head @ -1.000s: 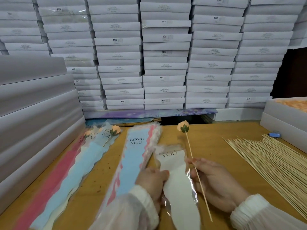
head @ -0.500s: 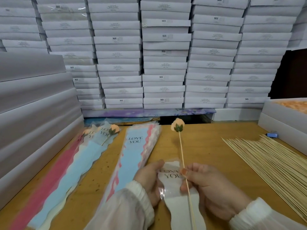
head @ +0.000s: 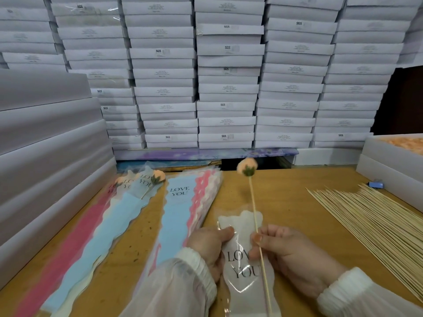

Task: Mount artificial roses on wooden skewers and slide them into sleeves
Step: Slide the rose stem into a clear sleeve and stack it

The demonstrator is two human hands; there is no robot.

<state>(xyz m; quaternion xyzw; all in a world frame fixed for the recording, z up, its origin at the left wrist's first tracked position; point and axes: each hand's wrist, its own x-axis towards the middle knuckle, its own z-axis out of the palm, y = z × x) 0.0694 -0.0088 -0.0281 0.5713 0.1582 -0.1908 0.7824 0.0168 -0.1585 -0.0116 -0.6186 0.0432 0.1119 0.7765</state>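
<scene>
A peach artificial rose [head: 247, 167] sits on top of a thin wooden skewer [head: 254, 209]. My right hand [head: 290, 255] pinches the skewer partway down, over a white "LOVE YOU" sleeve [head: 246, 266]. My left hand [head: 210, 245] grips that sleeve's left edge, thumb on top. The skewer's lower part runs down along the sleeve; I cannot tell whether it lies inside or on top of it. A stack of blue and pink sleeves [head: 180, 207] lies to the left. Farther left lie finished sleeves with roses [head: 158, 176].
Loose wooden skewers [head: 377, 227] spread over the table's right side. A white box of peach rose heads [head: 405, 144] stands at the far right, with a small blue object [head: 375, 184] beside it. Stacked white boxes [head: 226, 76] wall the back and left.
The sleeve has slid up and forward under the skewer, showing the whole "LOVE YOU" print. The rose has shifted slightly left, and the skewer stands more upright than a second ago.
</scene>
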